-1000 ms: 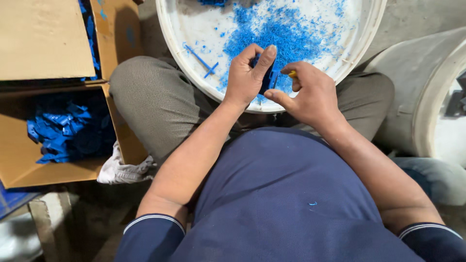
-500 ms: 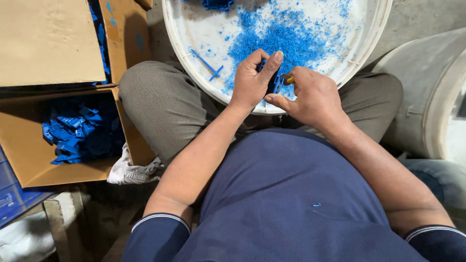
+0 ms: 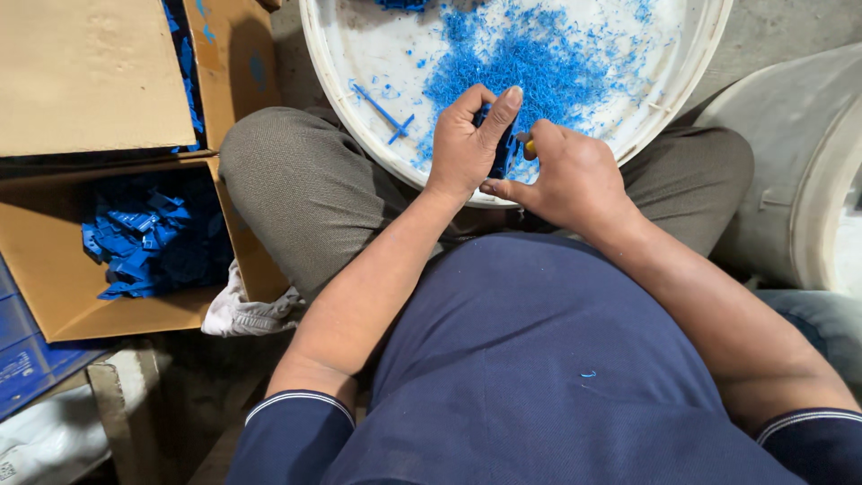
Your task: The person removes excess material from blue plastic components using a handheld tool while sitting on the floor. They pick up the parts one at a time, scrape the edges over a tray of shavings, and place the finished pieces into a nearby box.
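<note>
Navy cloth of a shirt [image 3: 539, 377] across the bottom of the frame, a few blue flecks stuck to it. Grey-green trousers [image 3: 296, 180] just above, knees spread to either side. At centre, left hand [image 3: 469, 144] closed around a small blue plastic part [image 3: 503, 148], thumb up along its side, fingers wrapped behind. Right hand [image 3: 575, 175] touching it from the right, curled tight on a small tool with a yellow tip [image 3: 530, 146] pressed against the part. Both hands over the near rim of a round white tub lid [image 3: 359, 135] resting on the lap, upper centre. Blue shavings [image 3: 530, 72] heaped in the lid beyond the hands, two thin blue strips [image 3: 382, 112] to their left. Middle left, an open cardboard box [image 3: 54, 296] holding blue plastic pieces [image 3: 135, 242]. White rag [image 3: 238, 310] beside the box. White bucket [image 3: 790, 180] at right edge.
</note>
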